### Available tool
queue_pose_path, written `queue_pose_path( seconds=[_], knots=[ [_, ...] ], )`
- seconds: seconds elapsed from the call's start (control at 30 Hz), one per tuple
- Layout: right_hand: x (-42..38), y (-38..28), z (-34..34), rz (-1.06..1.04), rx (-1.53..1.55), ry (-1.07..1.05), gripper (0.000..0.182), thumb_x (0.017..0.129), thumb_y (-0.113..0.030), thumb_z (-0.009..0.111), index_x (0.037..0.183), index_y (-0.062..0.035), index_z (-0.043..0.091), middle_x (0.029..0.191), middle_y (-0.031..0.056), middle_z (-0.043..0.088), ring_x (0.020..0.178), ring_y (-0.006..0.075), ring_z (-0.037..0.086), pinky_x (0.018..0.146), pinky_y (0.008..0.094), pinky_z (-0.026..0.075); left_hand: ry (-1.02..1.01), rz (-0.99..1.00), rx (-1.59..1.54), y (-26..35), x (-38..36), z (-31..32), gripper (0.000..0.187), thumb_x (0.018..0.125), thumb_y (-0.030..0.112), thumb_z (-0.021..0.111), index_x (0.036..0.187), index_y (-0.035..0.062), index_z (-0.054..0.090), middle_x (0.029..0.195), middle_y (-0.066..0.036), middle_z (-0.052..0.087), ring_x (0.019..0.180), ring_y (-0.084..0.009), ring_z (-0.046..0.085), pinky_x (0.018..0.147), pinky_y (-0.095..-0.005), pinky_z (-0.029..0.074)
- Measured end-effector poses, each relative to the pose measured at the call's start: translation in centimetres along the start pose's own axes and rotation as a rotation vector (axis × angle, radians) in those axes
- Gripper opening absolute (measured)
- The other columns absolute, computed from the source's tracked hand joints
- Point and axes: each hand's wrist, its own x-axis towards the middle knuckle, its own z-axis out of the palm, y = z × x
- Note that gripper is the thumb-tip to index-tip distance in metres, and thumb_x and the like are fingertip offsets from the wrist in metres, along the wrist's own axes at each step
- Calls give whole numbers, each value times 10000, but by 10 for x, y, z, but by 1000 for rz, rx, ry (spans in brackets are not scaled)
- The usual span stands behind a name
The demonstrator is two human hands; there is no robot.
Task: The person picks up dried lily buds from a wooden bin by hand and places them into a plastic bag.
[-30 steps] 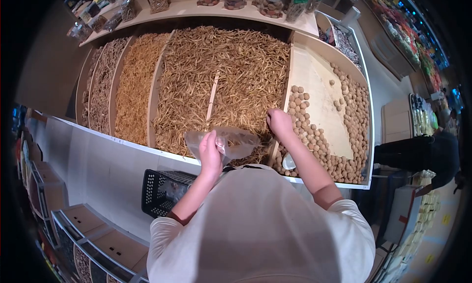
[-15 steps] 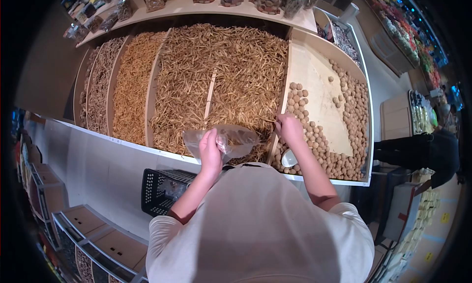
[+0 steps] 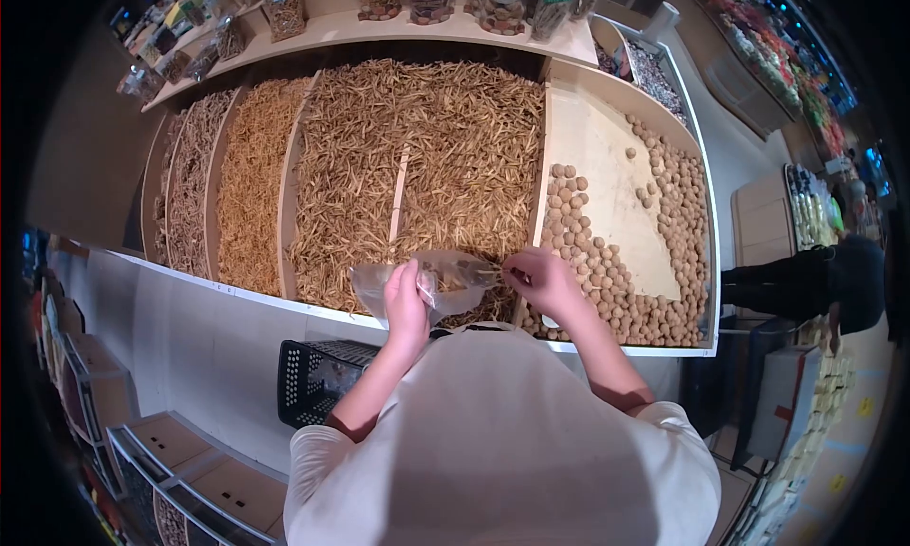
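A clear plastic bag (image 3: 453,285) is gripped at its left part by my left hand (image 3: 408,304), whose fingers are pinched on the film. Brown dried strips show in or through the bag. My right hand (image 3: 545,281) is at the bag's right end, fingers closed together; what they hold, if anything, is too small to tell. Both hands are over the front edge of the wide bin of dried strips (image 3: 464,157). To the right of it lies the bin of round brown walnut-like nuts (image 3: 682,205), with a white scoop partly hidden behind my right forearm.
Bins of orange strips (image 3: 256,167) and darker pieces (image 3: 197,176) lie to the left. Packed bags stand on the back shelf (image 3: 379,32). A black basket (image 3: 308,380) sits below the counter's front edge. A person in dark clothes (image 3: 853,281) is at the far right.
My right hand has moved left and slightly down, from the divider to the bag's right end. The white scoop is now mostly hidden. The view has shifted slightly.
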Motion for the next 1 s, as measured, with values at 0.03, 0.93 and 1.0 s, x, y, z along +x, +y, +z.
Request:
queue_pose_path(
  seconds=[0.03,0.93,1.0],
  knots=[
    [3,-4,1,-37,-70,-47,169,855,-237,649,965,-110,669,862,88,618,792,320,636,673,424,512,-7,4,4,-1,1,-2,169,1016,188,489,905,82,560,767,24,547,668,-60,523,599,-234,426],
    [107,59,80,61,1,51,146,803,-187,669,844,-52,704,789,168,683,764,349,666,705,430,537,9,86,-21,7,-10,8,220,1007,194,516,799,120,516,629,61,459,518,-29,401,459,-214,294],
    [112,63,90,182,1,39,170,781,-216,694,851,-64,729,799,168,701,764,342,685,725,429,546,43,99,-13,8,-10,7,209,1007,197,517,814,120,527,637,61,467,522,-27,409,459,-213,297]
  ],
)
